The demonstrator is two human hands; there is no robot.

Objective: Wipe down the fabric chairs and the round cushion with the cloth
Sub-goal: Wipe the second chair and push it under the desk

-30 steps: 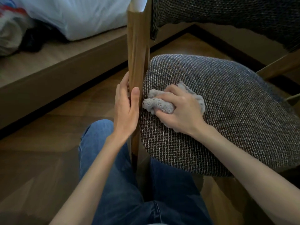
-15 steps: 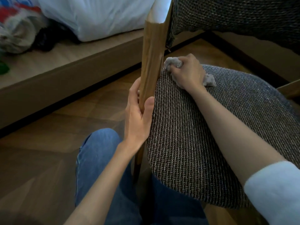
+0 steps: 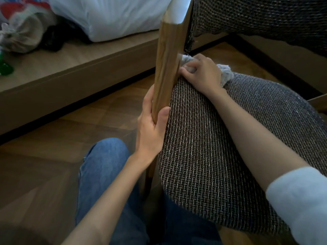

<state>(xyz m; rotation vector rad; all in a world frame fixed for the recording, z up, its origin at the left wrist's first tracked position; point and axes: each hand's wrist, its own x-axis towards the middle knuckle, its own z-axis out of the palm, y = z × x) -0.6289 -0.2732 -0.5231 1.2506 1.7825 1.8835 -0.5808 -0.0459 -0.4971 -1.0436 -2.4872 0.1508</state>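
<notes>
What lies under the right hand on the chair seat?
A bunched grey cloth, held against the seat by the right hand. Only its ends show; the hand covers its middle.

No legible text or labels

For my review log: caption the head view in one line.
The right hand presses the cloth into the woven seat beside the wooden post, which the left hand grips.
</notes>
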